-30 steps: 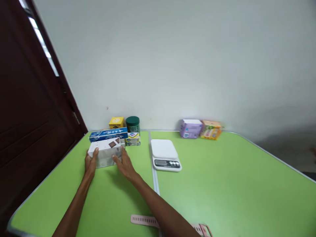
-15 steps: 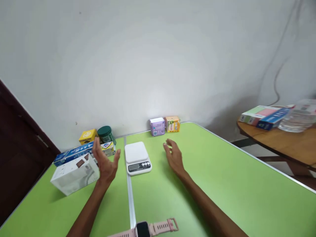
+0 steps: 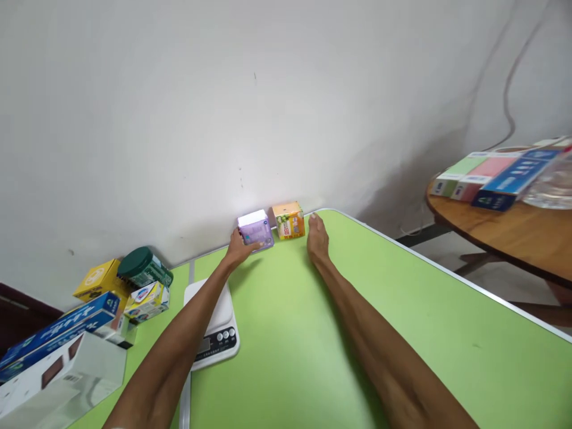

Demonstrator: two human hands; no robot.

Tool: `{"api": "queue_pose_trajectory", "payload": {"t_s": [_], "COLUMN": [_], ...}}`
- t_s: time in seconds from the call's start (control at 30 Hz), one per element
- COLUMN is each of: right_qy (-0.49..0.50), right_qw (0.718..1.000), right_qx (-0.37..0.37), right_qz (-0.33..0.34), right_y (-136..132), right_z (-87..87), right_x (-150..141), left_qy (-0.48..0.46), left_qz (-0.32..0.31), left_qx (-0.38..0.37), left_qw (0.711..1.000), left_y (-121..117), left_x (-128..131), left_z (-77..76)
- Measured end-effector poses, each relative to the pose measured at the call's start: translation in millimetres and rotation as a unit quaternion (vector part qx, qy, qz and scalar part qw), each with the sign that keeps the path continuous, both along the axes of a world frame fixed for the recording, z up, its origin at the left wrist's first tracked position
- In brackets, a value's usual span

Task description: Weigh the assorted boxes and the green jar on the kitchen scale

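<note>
My left hand (image 3: 240, 248) is at the purple pack (image 3: 257, 232) by the wall. Its thumb lies across the pack's front and its fingers are at the left side, partly hidden. Just right of that pack stands an orange box (image 3: 289, 221) with a fruit picture. My right hand (image 3: 317, 237) is upright beside the orange box's right side, fingers stretched and a small gap from the box, holding nothing. Under my left forearm sits a white kitchen scale (image 3: 223, 325), partly covered by the arm.
At left on the green table (image 3: 277, 333) stand a white box (image 3: 96, 369), a long blue box (image 3: 58, 333), a yellow box (image 3: 100, 280), a green-lidded jar (image 3: 145, 268) and a small yellow-white box (image 3: 148, 301). A wooden table (image 3: 527, 238) at right carries several cartons (image 3: 496, 173).
Both hands have moved forward to the back edge. The left went from beside the white box to the purple pack, the right to the orange box's side. The view has shifted and tilted.
</note>
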State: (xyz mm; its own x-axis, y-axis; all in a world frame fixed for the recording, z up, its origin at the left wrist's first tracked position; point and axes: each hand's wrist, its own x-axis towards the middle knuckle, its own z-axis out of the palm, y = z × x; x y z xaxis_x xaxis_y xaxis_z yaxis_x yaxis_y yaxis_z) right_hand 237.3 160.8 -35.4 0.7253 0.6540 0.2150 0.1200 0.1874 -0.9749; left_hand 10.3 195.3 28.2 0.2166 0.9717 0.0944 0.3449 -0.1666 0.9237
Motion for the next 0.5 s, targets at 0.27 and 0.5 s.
{"api": "queue_pose_trajectory", "payload": {"t_s": [0.27, 0.5], "right_qy": [-0.018, -0.006], "right_qw": [0.991, 0.979], "right_qx": [-0.022, -0.018], "right_qz": [0.13, 0.202], "right_y": [18.4, -14.6], "right_z": [10.8, 16.5], "right_x": [8.9, 16.0], "left_qy": [-0.082, -0.074], "left_qz": [-0.043, -0.057], "left_qx": [-0.05, -0.018], "left_qw": [0.995, 0.995], "left_y": [34.6, 5.1], "left_x": [21.0, 11.3], "left_z": [-25.7, -32.0]}}
